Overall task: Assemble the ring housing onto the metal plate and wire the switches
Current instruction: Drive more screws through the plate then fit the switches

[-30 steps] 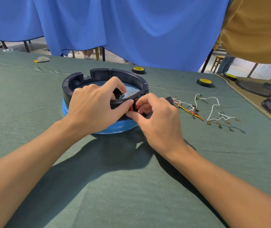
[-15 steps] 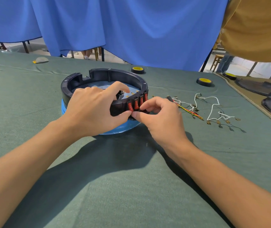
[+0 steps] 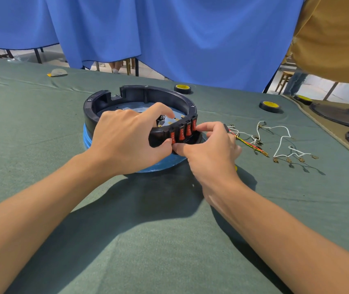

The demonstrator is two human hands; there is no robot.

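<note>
- Left hand [image 3: 127, 139] grasps the near rim of the black ring housing [image 3: 139, 93]; fingers curl inside, thumb on the outer wall
- Right hand [image 3: 209, 149] pinches the housing at its red switches [image 3: 183, 132]
- Housing sits on the blue-edged metal plate [image 3: 160, 163] on the green worktop [image 3: 148, 240]; loose wires [image 3: 281, 143] lie to its right

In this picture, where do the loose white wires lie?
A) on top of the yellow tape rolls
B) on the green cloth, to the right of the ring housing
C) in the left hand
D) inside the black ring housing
B: the white wires lie spread on the green cloth, to the right of the ring housing, while the left hand grips only the housing's near rim.
</note>
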